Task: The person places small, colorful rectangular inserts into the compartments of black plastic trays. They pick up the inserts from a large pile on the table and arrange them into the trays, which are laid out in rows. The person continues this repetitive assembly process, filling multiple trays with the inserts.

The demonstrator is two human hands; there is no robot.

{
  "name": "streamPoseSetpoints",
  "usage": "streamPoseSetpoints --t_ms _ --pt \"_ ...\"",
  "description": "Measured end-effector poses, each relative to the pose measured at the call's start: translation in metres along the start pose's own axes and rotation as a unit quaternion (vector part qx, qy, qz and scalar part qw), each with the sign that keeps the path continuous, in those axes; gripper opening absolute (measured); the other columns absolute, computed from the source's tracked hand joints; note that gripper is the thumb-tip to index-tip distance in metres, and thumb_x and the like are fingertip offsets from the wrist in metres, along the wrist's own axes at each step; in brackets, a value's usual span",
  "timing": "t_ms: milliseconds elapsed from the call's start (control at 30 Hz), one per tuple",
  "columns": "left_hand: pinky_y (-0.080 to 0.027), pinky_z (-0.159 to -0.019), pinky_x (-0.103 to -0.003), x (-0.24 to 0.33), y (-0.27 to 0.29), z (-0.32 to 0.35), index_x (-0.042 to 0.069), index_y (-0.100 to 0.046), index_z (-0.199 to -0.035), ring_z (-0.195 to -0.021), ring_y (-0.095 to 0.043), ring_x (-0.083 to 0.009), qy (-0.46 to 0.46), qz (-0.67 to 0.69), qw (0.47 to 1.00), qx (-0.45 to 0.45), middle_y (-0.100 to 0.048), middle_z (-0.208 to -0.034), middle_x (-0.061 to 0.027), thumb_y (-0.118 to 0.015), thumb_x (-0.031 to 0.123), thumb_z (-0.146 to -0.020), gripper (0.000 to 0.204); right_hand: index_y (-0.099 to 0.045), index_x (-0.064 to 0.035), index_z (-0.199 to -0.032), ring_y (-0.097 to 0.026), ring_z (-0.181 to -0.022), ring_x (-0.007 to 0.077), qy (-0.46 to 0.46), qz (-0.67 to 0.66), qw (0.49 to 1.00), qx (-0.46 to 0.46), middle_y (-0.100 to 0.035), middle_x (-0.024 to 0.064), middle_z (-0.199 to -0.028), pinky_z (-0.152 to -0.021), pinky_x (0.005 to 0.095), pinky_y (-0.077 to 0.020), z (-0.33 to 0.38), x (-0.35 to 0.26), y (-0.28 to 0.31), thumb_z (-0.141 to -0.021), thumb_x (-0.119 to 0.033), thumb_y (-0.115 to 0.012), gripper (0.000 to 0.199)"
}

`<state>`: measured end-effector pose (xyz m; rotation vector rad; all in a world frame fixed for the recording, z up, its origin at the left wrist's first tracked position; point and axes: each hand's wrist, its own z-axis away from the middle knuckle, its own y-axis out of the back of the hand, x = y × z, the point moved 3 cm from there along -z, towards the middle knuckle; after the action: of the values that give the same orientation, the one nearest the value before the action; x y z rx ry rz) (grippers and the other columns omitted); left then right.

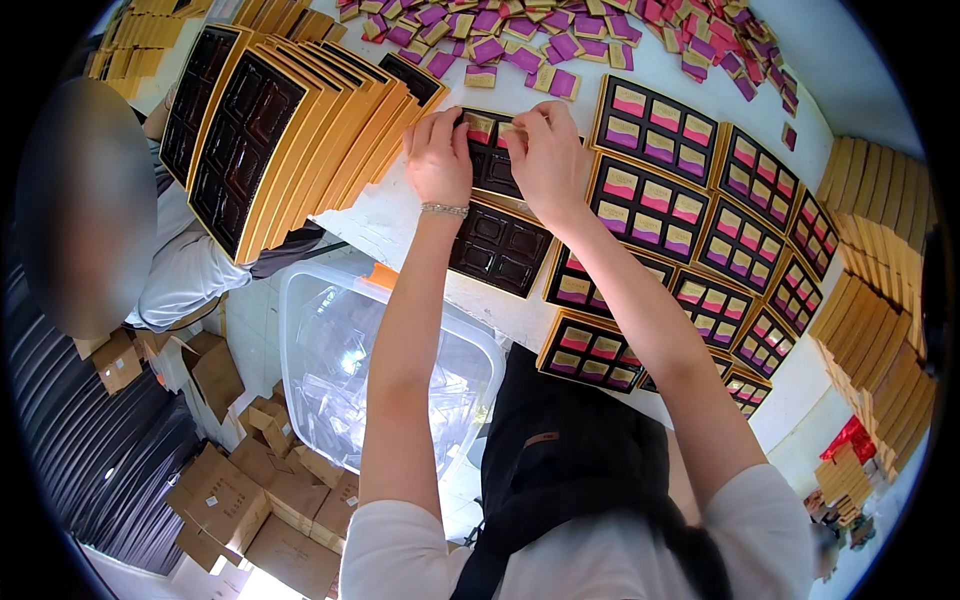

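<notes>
Both my hands are over a black gold-edged box with compartments [490,178] on the white table. My left hand [438,165] curls its fingers round the box's left edge, thumb beside a small pink-and-gold packet [480,127] in a far compartment. My right hand [550,165] pinches a second pink-and-gold packet, mostly hidden by the fingers, at the neighbouring compartment. The near compartments that show hold no packets. Just nearer lies another box with bare compartments [498,248]. Right of my hands, several boxes filled with pink and purple packets [645,210] lie in rows.
Tall leaning stacks of boxes [300,130] stand at left, near another person [185,270]. Loose purple and pink packets [560,45] cover the far table. A clear plastic bin [300,400] with transparent pieces stands below the table edge, beside brown cartons [220,495]. More stacks [870,330] line the right.
</notes>
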<state>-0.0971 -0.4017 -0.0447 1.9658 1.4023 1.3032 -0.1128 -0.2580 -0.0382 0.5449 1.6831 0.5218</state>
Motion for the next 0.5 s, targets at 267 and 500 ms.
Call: streamPoseSetpoints --t_ms 267,500 --pt "-0.021 -0.114 -0.055 0.013 0.005 0.028 0.009 -0.043 -0.141 -0.141 -0.032 -0.0246 -0.105 -0.089 0.951 -0.276 -0.039 -0.15 -0.0062 -0.055 0.019 -0.09 0.053 -0.045 0.0013 -0.139 -0.027 -0.143 0.0274 0.208 0.234 0.929 -0.196 -0.038 0.0139 -0.15 -0.117 0.0494 -0.016 0.034 0.016 0.018 -0.091 -0.049 -0.052 0.07" --pt "-0.021 -0.114 -0.053 0.007 0.014 0.024 0.006 -0.037 -0.145 -0.143 -0.029 -0.0285 -0.126 -0.029 0.936 -0.327 -0.034 -0.152 -0.0128 -0.054 0.022 -0.092 0.058 -0.042 0.0031 -0.14 -0.027 -0.143 0.0287 0.242 0.185 0.928 -0.214 -0.037 0.0155 -0.15 -0.117 0.047 -0.0182 0.029 0.021 0.024 -0.083 -0.052 -0.061 0.081"
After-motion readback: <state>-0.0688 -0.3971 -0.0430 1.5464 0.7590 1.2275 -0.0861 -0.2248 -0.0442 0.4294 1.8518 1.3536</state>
